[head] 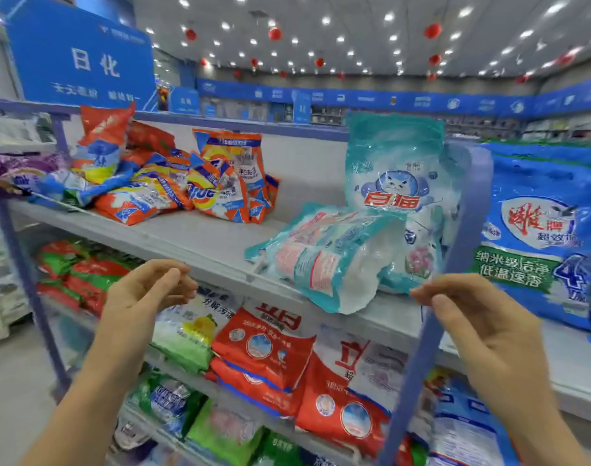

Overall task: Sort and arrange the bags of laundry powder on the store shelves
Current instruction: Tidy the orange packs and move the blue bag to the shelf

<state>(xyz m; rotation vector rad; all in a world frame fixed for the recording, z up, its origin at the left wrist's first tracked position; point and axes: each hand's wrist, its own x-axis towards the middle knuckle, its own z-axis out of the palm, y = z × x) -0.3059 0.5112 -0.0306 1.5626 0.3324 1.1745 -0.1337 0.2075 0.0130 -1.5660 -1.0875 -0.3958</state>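
A teal and white bag with a cat logo [396, 183] stands upright at the right end of the top shelf [200, 237]. A second teal bag [324, 257] lies on its side in front of it, its end sticking out over the shelf edge. My left hand [149, 290] hovers below the shelf edge, fingers loosely curled, holding nothing. My right hand [472, 317] is raised just right of the lying bag, fingers relaxed and empty. A heap of orange bags [200, 183] lies at the shelf's left.
A blue upright post [452, 264] divides this shelf from the unit to the right, where a big blue bag [542, 230] stands. Red bags [270, 358] and green bags [186, 344] fill the lower shelves. A blue sign [82, 62] hangs above.
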